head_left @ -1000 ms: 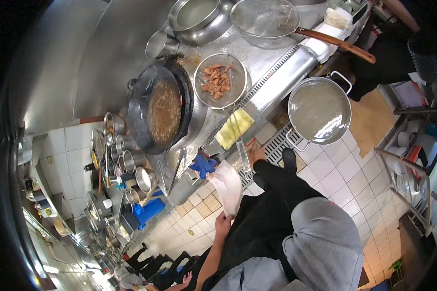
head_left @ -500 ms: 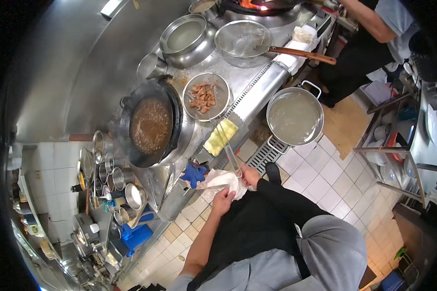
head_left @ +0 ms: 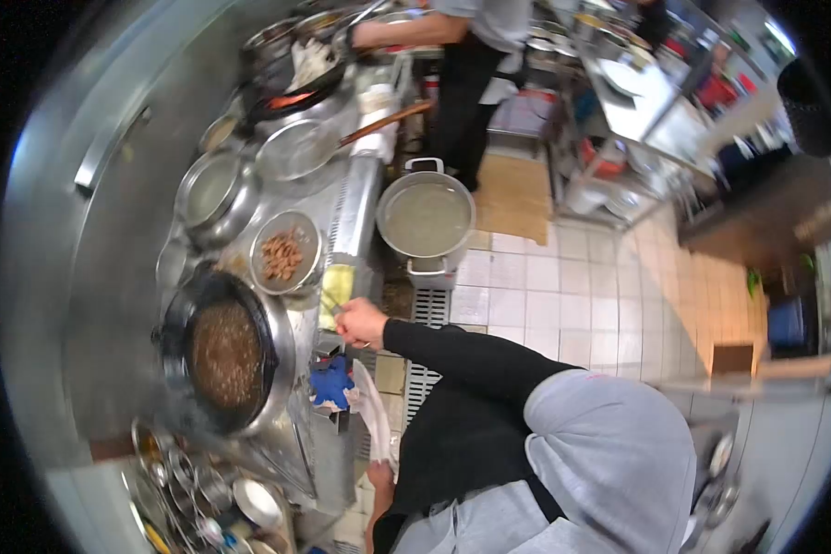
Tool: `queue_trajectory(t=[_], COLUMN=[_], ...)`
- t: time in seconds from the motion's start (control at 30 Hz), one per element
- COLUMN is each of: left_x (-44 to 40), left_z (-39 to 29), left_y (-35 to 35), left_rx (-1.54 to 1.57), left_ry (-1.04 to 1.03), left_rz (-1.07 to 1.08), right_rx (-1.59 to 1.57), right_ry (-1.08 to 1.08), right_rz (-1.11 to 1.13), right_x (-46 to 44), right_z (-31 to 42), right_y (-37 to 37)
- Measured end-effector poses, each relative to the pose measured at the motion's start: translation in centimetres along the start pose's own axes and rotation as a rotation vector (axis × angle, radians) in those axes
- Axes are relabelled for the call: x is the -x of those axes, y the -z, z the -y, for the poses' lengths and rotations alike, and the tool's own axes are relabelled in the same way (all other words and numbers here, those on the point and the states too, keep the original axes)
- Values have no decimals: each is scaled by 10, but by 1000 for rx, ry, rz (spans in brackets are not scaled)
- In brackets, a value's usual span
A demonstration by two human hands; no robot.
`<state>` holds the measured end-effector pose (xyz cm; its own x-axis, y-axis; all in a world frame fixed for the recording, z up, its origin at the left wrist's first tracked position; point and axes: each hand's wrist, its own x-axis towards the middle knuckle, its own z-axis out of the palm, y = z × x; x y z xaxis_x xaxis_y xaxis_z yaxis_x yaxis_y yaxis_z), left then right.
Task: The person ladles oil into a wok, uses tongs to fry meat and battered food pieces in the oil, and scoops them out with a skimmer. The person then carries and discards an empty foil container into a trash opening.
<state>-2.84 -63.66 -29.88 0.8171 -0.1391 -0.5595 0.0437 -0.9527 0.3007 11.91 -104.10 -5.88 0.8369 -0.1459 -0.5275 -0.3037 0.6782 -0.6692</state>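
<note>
My right hand [head_left: 361, 323], in a black sleeve, is closed around the metal handle of a round strainer [head_left: 307, 242]. Pieces of browned meat [head_left: 282, 256] lie in the strainer, which rests on the steel counter. Beneath the handle is a yellow cloth [head_left: 338, 291] at the counter's edge. Lower down, my left hand [head_left: 379, 474] grips the end of a white cloth [head_left: 371, 415], which hangs stretched upward towards a blue cloth [head_left: 331, 380]. My left fingers are only partly visible. A black wok [head_left: 183, 355] of bubbling brown liquid [head_left: 228, 355] stands left of the strainer.
A large pot of cloudy liquid [head_left: 427, 217] stands beyond my right hand. Up the counter are a wooden-handled strainer [head_left: 297, 150] and a steel pot [head_left: 210, 189]. A co-worker [head_left: 457, 92] works at another wok [head_left: 319, 90] with flames. Floor drain grating [head_left: 422, 369] runs alongside the counter.
The view has swung to the right. My right hand has moved away from my left, up along the counter by the yellow cloth. The white cloth, bunched before, now hangs long from my left hand.
</note>
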Motion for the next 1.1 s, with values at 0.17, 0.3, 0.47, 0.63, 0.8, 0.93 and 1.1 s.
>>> queue_trajectory(t=[0.17,0.3,0.47,0.63,0.8,0.93,1.1], left_x=[-25,-25,-7,-75,-86,-53,-9], left_z=[59,57,5,32,-25,-102,-155], left_y=[-14,10,41,4,-8,-19,-48], left_rx=[-65,-87,63,-458,-614,-834,-628], left_ry=[-253,-223,-120,-713,-972,-1164,-1387], left_rz=[117,190,265,427,427,473,503], right_rx=[9,-73,-47,-112,-221,-248,-415], right_ry=[133,189,304,405,479,576,791], right_rz=[-67,-68,-65,-210,-519,-895,-1248], right_x=[7,50,115,257,424,547,668], right_z=[-26,-28,-57,-93,-164,-235,-313], right_y=[-32,-42,-7,40,86,102,122])
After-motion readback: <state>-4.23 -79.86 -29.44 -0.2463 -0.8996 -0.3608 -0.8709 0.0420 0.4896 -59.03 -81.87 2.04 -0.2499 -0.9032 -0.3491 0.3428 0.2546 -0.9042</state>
